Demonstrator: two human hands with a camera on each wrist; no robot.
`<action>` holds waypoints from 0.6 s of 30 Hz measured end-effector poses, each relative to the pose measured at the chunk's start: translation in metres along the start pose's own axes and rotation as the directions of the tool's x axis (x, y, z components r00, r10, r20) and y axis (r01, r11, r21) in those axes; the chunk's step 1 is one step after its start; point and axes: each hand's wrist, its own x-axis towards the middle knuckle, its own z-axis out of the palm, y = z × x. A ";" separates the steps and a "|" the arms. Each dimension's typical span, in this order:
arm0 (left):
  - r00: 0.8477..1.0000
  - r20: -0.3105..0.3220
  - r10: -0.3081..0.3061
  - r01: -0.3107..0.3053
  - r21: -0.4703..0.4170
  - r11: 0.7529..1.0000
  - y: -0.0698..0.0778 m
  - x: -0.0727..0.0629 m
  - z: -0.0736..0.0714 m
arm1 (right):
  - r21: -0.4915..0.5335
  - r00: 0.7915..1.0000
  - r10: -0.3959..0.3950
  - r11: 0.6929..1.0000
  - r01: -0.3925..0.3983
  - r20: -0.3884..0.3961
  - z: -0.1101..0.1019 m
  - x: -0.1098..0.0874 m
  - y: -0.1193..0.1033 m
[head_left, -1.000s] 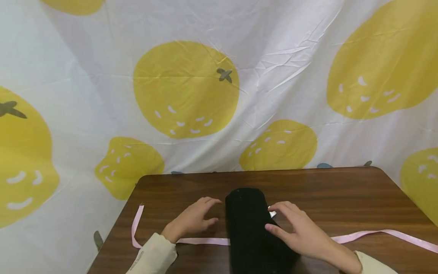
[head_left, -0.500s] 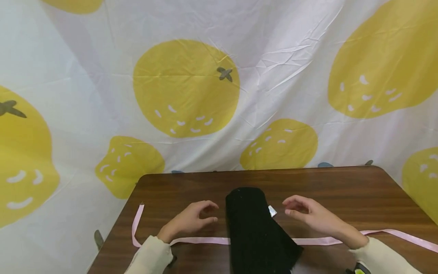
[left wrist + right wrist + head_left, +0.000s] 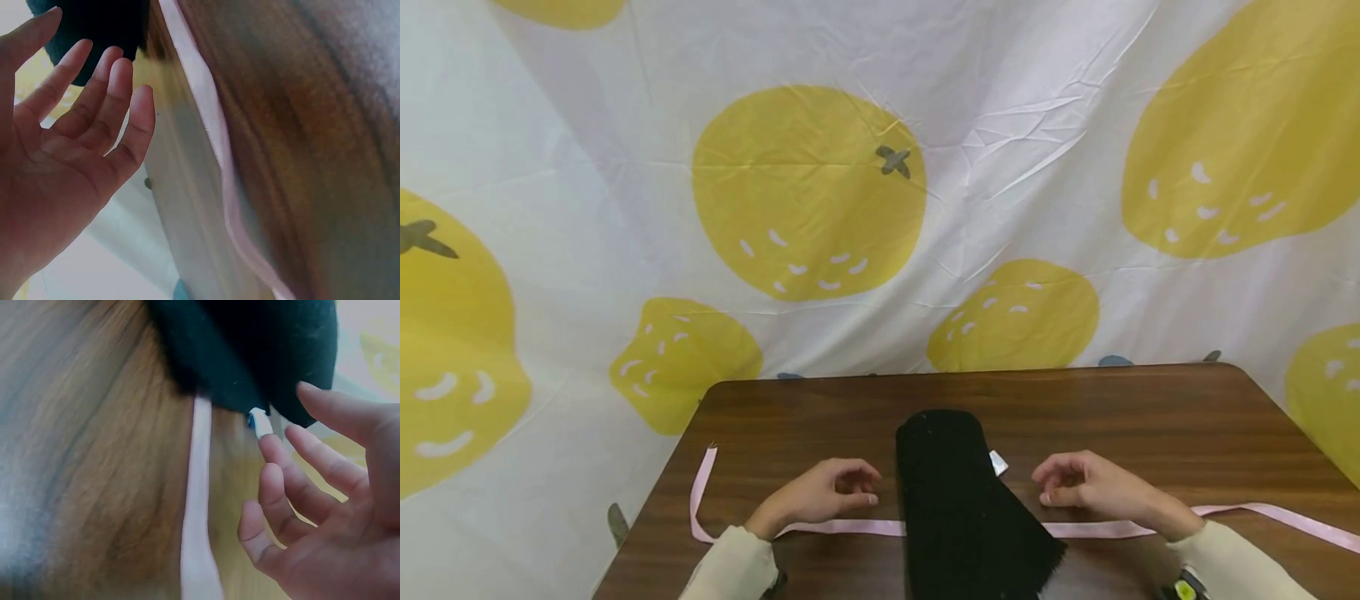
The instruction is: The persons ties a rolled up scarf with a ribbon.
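Observation:
A black folded cloth (image 3: 951,500) with a frayed lower right corner lies on the table, taller than it is wide. From its right side pokes a small white tag (image 3: 997,463). Beneath the cloth runs a pink ribbon (image 3: 1097,529), showing on both sides. My left hand (image 3: 823,492) hovers left of the cloth, fingers loosely bent and holding nothing. To the right, my right hand (image 3: 1097,487) is likewise relaxed, apart from the cloth. Both palms face inward; the left wrist view shows the left fingers (image 3: 119,87) spread slightly, and the right fingers (image 3: 294,469) curve gently in the other.
The brown wooden table (image 3: 820,408) has rounded far corners. Behind it hangs a white curtain (image 3: 1000,192) printed with yellow fruit. The ribbon's left end (image 3: 706,467) bends toward the far edge, while its right part trails out of the head view.
My right hand has left the cloth's right side and moved right, uncovering the frayed corner and tag. My left hand has dropped slightly nearer me. The cloth and ribbon stay in place.

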 end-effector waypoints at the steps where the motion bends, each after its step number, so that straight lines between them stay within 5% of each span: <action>1: 1.000 0.010 -0.005 0.005 -0.012 1.000 -0.001 0.000 0.001 | 0.001 1.000 -0.011 1.000 0.011 0.021 0.000 0.000 0.003; 9: 0.992 0.124 -0.029 0.039 -0.075 0.996 -0.007 0.002 0.009 | -0.061 0.988 -0.105 0.992 0.112 0.112 0.005 -0.003 0.016; 18: 0.989 0.132 -0.071 0.083 -0.091 0.992 -0.013 0.006 0.013 | -0.157 0.994 -0.081 0.983 0.092 0.077 0.007 -0.004 0.017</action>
